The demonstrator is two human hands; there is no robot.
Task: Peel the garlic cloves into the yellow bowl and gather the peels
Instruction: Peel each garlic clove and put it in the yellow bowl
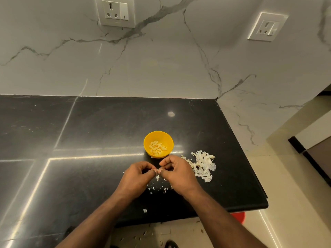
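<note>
Fingertips of left hand and right hand are pinching one garlic clove between them, fingers curling, just in front of the yellow bowl. Peel pile is lying right, nearing the black counter edge; open counter is stretching left. Forearms are angling inward.

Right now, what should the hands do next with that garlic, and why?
Probably pull the last skin off. Both hands, left and right, pinch one clove just in front of the bowl, which already holds peeled ones. Then drop it in.
</note>
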